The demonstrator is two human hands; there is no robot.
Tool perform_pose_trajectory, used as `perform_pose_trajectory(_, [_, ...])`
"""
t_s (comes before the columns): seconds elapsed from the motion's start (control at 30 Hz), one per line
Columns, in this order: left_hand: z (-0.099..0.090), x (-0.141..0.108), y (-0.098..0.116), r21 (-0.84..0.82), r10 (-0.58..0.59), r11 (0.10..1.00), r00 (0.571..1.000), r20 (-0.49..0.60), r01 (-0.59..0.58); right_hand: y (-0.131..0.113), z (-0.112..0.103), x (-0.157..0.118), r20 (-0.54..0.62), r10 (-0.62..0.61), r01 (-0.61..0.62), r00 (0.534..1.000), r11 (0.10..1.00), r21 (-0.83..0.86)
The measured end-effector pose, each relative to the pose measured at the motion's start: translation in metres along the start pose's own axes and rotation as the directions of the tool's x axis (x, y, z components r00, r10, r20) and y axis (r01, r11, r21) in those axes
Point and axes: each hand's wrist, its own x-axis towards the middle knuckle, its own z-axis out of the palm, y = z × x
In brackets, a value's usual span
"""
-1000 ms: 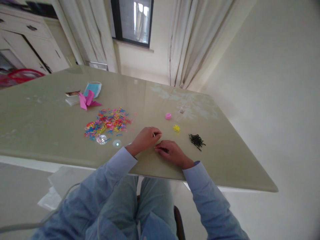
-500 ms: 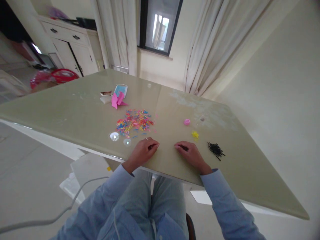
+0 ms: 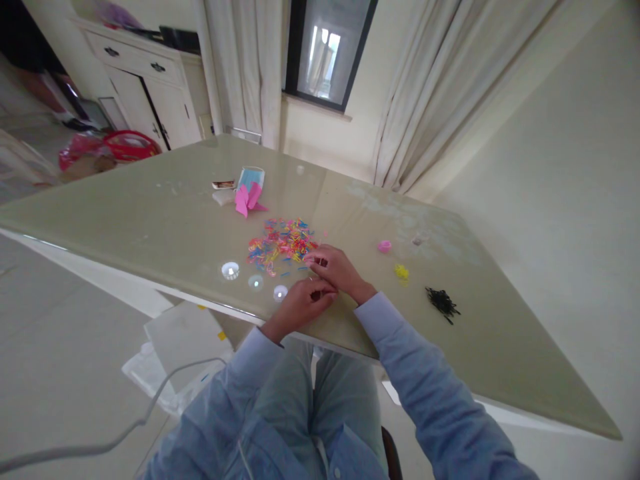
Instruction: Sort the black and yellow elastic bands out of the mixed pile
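Observation:
A loose pile of small, thin multicoloured pieces [image 3: 283, 243] lies on the table in front of me. My right hand [image 3: 343, 272] reaches over to its right edge, fingers closed in a pinch at the nearest pieces; what is between the fingertips is too small to make out. Just below it rests my left hand [image 3: 306, 303], its thumb and fingers pressed together near the right wrist, with any held thing hidden. On the right are a small pink cluster [image 3: 384, 247], a yellow heap [image 3: 401, 272] and a heap of thin black pieces [image 3: 442, 303].
Behind the pile are a pink folded paper [image 3: 249, 199], a blue face mask [image 3: 251, 177] and a small brown-and-white item [image 3: 223, 185]. Bright round light reflections show left of my hands. The table's near edge [image 3: 210, 312] runs above my lap. A cable [image 3: 135, 427] crosses at lower left.
My right hand has moved left from the bare table to the pile's edge, beside my left hand. The view has shifted slightly, so the table things appear farther right.

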Motion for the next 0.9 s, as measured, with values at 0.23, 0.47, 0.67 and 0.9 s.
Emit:
perform_pose_trajectory(0.23, [-0.006,-0.001,0.005,-0.043,0.000,0.999,0.998,0.055,0.002,0.012,0.014,0.032,0.188,-0.070,0.113,0.980,0.967,-0.229])
perform_pose_trajectory(0.47, [-0.004,-0.002,0.003,-0.040,0.015,0.999,1.000,0.020,-0.014,0.024,0.022,0.030,0.167,-0.097,0.141,0.981,0.951,-0.276])
perform_pose_trajectory(0.67, [-0.004,-0.002,0.003,-0.038,0.023,0.999,1.000,0.012,-0.022,0.028,0.024,0.023,0.128,-0.107,0.139,0.986,0.952,-0.273])
perform_pose_trajectory(0.9, [-0.002,-0.001,0.000,-0.054,0.013,0.998,1.000,-0.023,-0.014,0.026,0.026,0.018,0.117,-0.120,0.152,0.986,0.934,-0.324])
